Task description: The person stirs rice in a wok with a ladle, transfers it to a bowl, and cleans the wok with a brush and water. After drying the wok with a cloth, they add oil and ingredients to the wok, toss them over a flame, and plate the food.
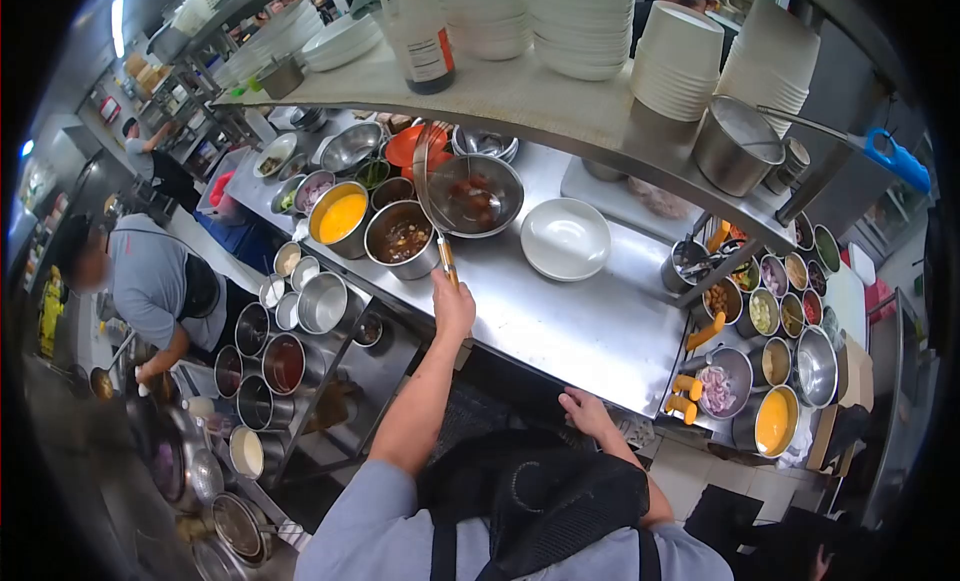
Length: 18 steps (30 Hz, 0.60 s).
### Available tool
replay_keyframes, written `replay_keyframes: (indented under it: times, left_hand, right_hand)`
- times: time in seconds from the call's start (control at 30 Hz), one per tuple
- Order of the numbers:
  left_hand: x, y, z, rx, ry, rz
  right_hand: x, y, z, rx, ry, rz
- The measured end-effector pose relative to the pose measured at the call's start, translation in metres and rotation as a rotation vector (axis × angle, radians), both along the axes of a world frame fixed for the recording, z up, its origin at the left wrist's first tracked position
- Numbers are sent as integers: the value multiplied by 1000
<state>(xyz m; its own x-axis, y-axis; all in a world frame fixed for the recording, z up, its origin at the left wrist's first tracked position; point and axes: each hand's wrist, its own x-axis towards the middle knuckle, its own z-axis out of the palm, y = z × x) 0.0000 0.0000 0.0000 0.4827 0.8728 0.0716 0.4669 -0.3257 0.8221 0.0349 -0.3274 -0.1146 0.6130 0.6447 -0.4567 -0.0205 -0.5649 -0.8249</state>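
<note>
Steel counter (620,326) overhung by a plate-laden shelf (560,116), crowded by pots, strainer (446,253) gripped in left hand (454,306) between sauce pot (402,269) and bowl (505,188), right hand (587,412) held apart, loosely curled

Your table (590,321) was smooth, reflective metal, and the mixing bowl (506,196) before you was shiny metal too. Your utensil handle (448,261) looked wooden. The white bowl (565,239) was smooth, glossy; the bottle (412,31), translucent plastic; your shirt (355,521), matt cloth.

Wearing a grey short-sleeved shirt (350,521), with black straps (445,547) on both sides of black mesh-textured fabric (575,489) bearing a faint curved marking (527,467).
</note>
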Motion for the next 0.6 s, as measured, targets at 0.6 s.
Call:
replay_keyframes:
  times: [0.6]
  left_hand:
    - [-145, -42, 19, -656, -705, -10]
  right_hand:
    - [-5, 23, 31, 65, -201, 368]
